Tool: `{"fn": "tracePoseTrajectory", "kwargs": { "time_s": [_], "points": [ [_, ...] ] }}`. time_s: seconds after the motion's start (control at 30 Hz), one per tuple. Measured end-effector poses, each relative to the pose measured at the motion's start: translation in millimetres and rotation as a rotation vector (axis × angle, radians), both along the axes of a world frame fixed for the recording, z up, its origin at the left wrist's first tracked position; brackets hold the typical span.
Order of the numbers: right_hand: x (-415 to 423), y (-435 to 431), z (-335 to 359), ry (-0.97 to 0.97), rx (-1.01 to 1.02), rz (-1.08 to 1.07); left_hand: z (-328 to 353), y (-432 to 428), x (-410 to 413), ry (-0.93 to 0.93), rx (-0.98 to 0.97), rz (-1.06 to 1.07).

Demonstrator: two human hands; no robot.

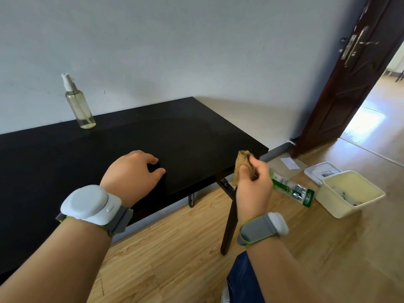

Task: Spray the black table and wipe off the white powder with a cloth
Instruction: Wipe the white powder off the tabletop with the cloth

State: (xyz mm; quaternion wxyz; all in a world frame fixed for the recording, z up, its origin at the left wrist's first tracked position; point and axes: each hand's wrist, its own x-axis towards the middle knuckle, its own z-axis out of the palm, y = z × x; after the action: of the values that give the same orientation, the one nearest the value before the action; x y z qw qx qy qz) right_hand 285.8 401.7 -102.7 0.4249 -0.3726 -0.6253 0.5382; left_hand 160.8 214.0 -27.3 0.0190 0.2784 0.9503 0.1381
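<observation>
The black table (196, 136) stood against a pale wall (196, 51). Its top looked dark and a little shiny. A see-through spray bottle (79, 106) with a white top stood upright at the back of the table, near the wall, with a little yellowish liquid at the bottom.

The left hand (131, 173) was over the front part of the table. Its fingers were loosely bent and held nothing. I could not tell if the fingertips touched the top. A white band (91, 204) with a grey strap sat on that wrist.

The right hand (253, 184) was up in the air by the table's right front corner. Its thumb and fingers were squeezed tight on a small brown cloth (243, 166), all bunched up. The cloth poked up above the fingers and did not touch the table. That wrist had a grey strap (260, 229) too.

A black table leg (229, 219) slanted down to the wooden floor (175, 248). On the floor to the right lay a green and clear packet (290, 189). Just beside it stood a cream bin (349, 193) with some things inside that were too small to make out. Behind the bin lay a flat white thing (321, 171) and a white scrap of paper (289, 164). A dark brown door (354, 84) with a metal handle stood open on the right. A bit of blue trouser leg (242, 278) showed at the bottom.
</observation>
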Motion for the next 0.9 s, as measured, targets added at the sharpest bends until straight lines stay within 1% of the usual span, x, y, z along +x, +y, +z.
{"fn": "tracePoseTrajectory", "kwargs": {
  "time_s": [0.17,0.37,0.43,0.57,0.67,0.77,0.9],
  "points": [
    [4,-44,-11,0.014,0.050,0.089,0,0,0,0.010,0.001,0.002],
    [25,-67,-11,0.007,0.046,0.346,1,0,2,0.003,-0.013,0.003],
    [32,-57,-4,0.005,0.054,0.312,1,0,3,0.001,-0.011,-0.001],
    [23,8,13,0.096,-0.057,0.011,3,1,2,-0.002,-0.015,0.006],
    [7,46,13,0.133,-0.129,-0.097,2,-1,2,-0.001,-0.015,0.008],
    [2,48,7,0.132,-0.170,-0.089,1,-1,1,0.000,-0.005,0.006],
    [6,9,3,0.072,-0.147,0.046,2,1,-2,0.002,-0.004,0.014]
  ]
}}
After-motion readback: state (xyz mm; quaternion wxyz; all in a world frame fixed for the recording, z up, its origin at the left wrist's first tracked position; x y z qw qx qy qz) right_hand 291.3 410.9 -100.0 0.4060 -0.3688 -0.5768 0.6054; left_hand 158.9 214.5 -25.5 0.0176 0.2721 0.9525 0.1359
